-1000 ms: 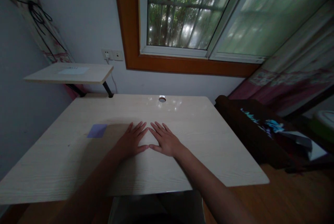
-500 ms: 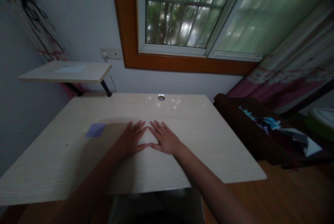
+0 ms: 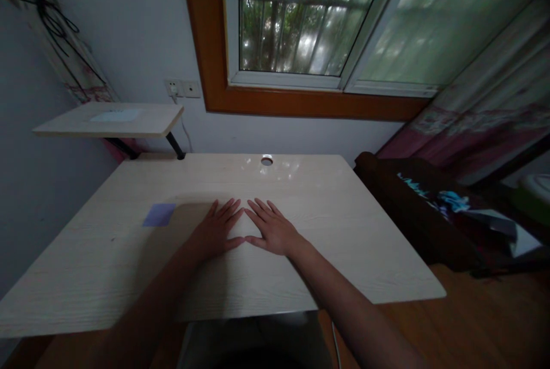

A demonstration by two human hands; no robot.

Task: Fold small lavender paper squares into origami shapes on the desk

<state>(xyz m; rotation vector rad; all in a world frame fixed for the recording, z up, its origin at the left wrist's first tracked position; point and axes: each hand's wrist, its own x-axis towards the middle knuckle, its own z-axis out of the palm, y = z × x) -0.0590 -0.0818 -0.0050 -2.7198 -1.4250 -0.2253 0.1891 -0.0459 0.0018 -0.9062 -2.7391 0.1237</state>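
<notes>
My left hand point(image 3: 215, 228) lies flat on the pale wooden desk point(image 3: 361, 254), its fingers spread and pointing away from me. Beside it, my right hand point(image 3: 271, 228) rests palm down in the same way. The two thumb tips and the index fingertips meet or nearly meet, framing a small patch of desktop between them. Neither hand holds anything. A purple square of paper point(image 3: 158, 215) lies on the desk to the left of my left hand, apart from it.
A raised shelf point(image 3: 146, 122) with a paper sheet point(image 3: 115, 115) stands at the back left on black supports point(image 3: 175, 145). A round cable hole point(image 3: 267, 161) pierces the desk's rear. To the right is a dark brown piece of furniture point(image 3: 387, 208) with a blue bundle point(image 3: 454, 201).
Both hands stay in place on the desk. The view has shifted very slightly, and a pale cable now shows below the desk's front edge.
</notes>
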